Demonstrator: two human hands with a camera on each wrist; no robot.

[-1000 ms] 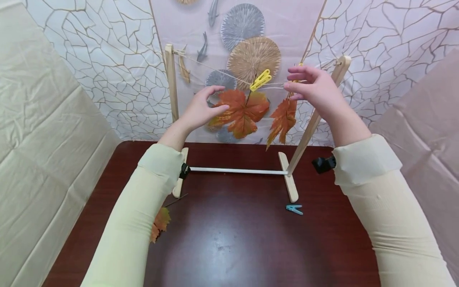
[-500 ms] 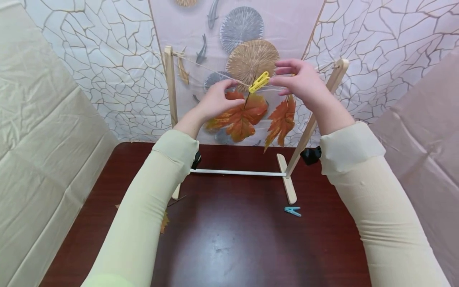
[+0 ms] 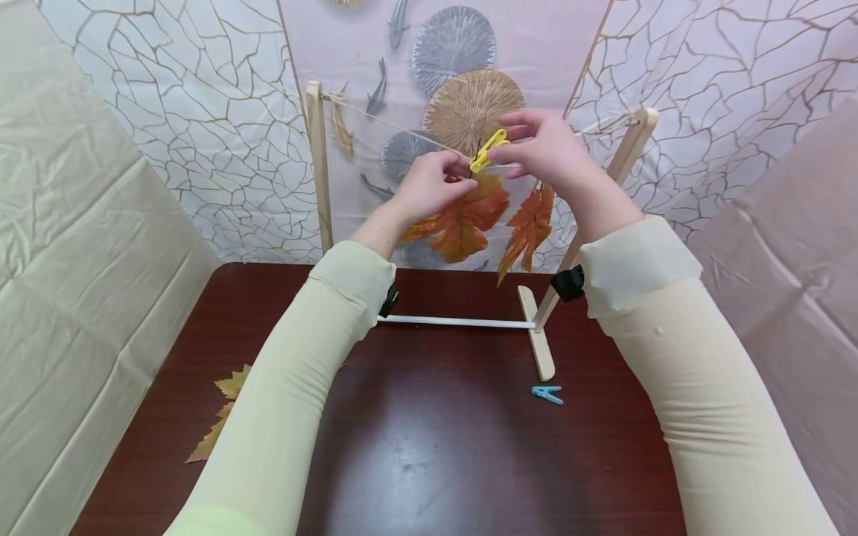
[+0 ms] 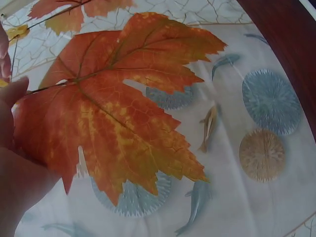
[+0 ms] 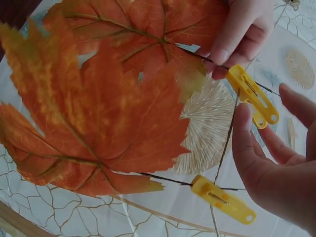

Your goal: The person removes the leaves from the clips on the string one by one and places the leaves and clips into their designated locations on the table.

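Observation:
In the head view, an orange leaf (image 3: 462, 223) hangs from the string by a yellow clothespin (image 3: 488, 151). At the clothespin's lower left, the left hand (image 3: 429, 186) pinches the leaf's dark stem; its fingertips (image 5: 222, 58) show beside the clip in the right wrist view. The right hand (image 3: 553, 152) has its fingers spread around the clothespin's handle end, and a gap shows between a fingertip and the clip (image 5: 254, 98). A second orange leaf (image 3: 529, 223) hangs to the right, its stem in another yellow clothespin (image 5: 222, 200).
Wooden posts (image 3: 319, 171) with a white crossbar (image 3: 456, 321) stand at the back of the dark red table (image 3: 429, 447). A blue clothespin (image 3: 547, 394) lies near the right foot. Another leaf (image 3: 231, 383) lies at the left, partly behind the left sleeve.
The left hand has moved right and slightly up to the leaf's stem, its fingers closing there. The right hand has moved left, from near the second leaf to the first clothespin.

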